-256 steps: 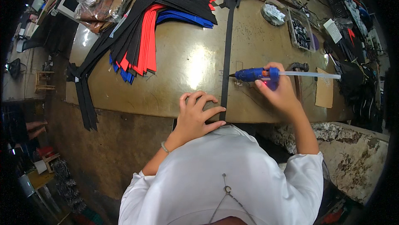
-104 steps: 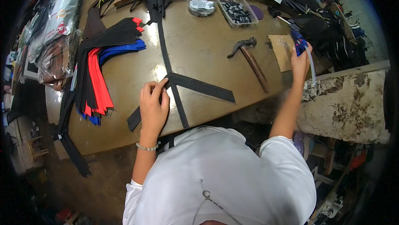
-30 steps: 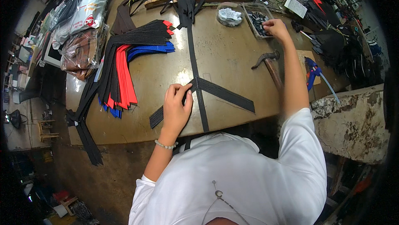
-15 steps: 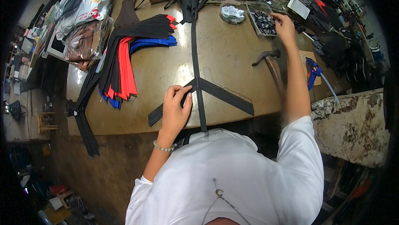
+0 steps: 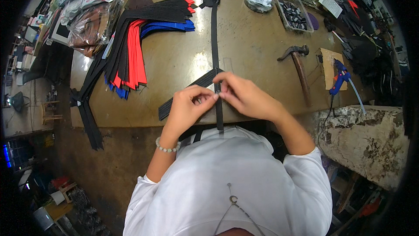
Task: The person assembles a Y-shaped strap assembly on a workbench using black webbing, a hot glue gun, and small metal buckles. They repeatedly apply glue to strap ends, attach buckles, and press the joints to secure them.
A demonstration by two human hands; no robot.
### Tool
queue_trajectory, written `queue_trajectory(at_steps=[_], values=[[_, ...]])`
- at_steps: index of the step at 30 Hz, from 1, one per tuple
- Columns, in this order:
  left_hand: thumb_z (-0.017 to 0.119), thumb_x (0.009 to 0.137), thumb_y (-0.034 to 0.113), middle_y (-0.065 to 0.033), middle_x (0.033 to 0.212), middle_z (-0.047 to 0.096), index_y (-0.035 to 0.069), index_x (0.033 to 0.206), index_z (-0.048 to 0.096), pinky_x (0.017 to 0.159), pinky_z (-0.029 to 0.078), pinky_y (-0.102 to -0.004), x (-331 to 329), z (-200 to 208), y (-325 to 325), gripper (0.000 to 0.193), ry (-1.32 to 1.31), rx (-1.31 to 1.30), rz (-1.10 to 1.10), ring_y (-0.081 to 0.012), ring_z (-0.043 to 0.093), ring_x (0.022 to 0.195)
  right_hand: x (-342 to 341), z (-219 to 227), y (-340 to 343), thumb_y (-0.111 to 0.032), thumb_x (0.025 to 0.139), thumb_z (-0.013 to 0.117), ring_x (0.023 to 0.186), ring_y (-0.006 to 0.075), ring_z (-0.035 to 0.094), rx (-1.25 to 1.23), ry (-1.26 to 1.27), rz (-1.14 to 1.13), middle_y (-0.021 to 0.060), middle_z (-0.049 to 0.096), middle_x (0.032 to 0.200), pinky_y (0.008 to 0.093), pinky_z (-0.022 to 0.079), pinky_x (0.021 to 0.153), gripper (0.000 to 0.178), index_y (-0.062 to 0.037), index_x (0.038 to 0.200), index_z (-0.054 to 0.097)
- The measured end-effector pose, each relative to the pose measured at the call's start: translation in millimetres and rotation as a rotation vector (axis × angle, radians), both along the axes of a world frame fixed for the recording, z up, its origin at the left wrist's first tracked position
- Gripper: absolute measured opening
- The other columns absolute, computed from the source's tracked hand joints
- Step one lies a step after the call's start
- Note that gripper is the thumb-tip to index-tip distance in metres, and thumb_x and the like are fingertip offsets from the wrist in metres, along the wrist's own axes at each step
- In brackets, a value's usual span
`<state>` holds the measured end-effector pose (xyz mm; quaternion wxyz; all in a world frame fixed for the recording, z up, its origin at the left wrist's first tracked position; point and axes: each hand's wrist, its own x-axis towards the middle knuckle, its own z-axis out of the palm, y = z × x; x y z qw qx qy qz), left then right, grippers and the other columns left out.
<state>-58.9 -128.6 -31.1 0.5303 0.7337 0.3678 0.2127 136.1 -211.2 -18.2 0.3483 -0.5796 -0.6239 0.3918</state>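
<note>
My left hand [image 5: 190, 104] and my right hand [image 5: 249, 98] meet fingertip to fingertip over a long black strap [image 5: 214, 35] that runs down the table to its near edge. Both hands are closed in a pinch at one spot; a tiny dark piece shows between the fingertips, too small to name. Beneath them a stitched black band [image 5: 174, 100] slants away to the left from its joint with the strap. The band's right arm is hidden by my right hand. A bead bracelet [image 5: 167, 145] circles my left wrist.
A clear box [image 5: 309, 25] holds small dark and silver pieces, beside a round tub [image 5: 259, 1] of white labels. A hammer [image 5: 301, 74] and a blue glue gun [image 5: 339, 78] lie right. Black, red and blue strips [image 5: 136, 57] are piled left, near plastic-wrapped goods [image 5: 94, 22].
My right hand has come back from the clear box to the strap, meeting my left hand. My left hand's fingers have drawn into a pinch. The whole view has shifted slightly.
</note>
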Motion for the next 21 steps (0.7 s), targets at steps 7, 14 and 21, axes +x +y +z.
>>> queue_trajectory(at_steps=[7,14,21], values=[[0.076,0.087,0.020,-0.0020,0.059,0.063,-0.004,0.085,0.073,0.046,0.043,-0.0219,29,-19,18,0.025,0.135,-0.007,0.239,-0.0055,0.054,0.050,3,-27,-6,-0.011,0.095,0.064,0.078,0.0092,0.054,0.036,0.054,-0.402,0.0050,0.057,0.098,0.0218,0.045,0.066,0.020,-0.0005,0.112,0.063],[0.078,0.083,0.013,-0.0023,0.060,0.062,-0.004,0.086,0.069,0.046,0.043,-0.0216,31,-25,19,0.020,0.053,0.051,0.241,-0.0060,0.057,0.049,1,-41,-12,-0.012,0.093,0.065,0.075,0.0130,0.054,0.077,0.071,-0.385,0.0073,0.056,0.100,0.0264,0.047,0.067,0.019,-0.0016,0.109,0.065],[0.079,0.082,0.013,-0.0012,0.059,0.060,-0.003,0.096,0.068,0.045,0.042,-0.0205,31,-15,27,0.024,0.110,-0.042,0.155,-0.0058,0.057,0.048,1,-27,-20,-0.006,0.088,0.066,0.091,0.0208,0.056,0.028,0.057,-0.258,0.0104,0.054,0.109,0.0294,0.048,0.077,0.023,-0.0043,0.111,0.064]])
